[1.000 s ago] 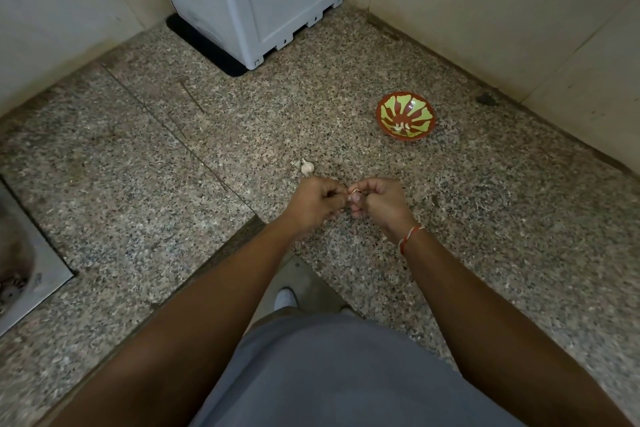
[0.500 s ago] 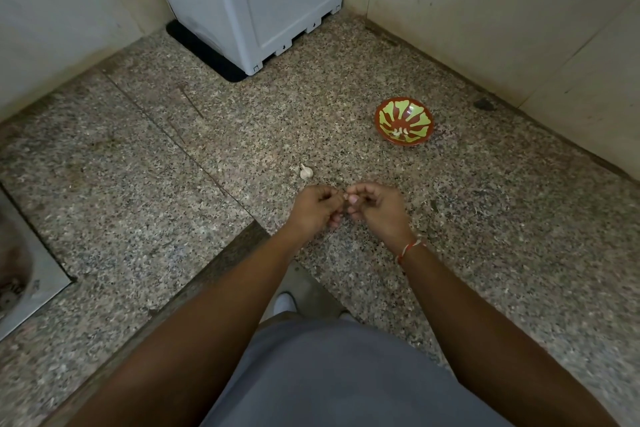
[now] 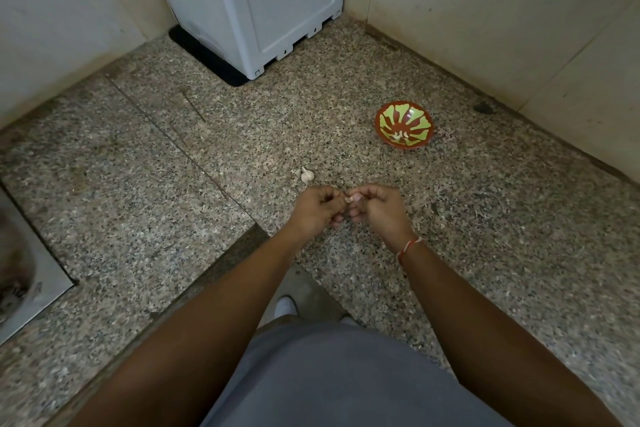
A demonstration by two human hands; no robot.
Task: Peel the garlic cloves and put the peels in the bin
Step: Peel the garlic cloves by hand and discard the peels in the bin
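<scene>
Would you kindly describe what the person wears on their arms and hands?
Both forearms are bare, with no sleeves or gloves showing. The right wrist carries a thin red and white thread bracelet. The left hand and right hand show no rings that I can make out.

No readable text, label, brand, number or sign anywhere in view.
</scene>
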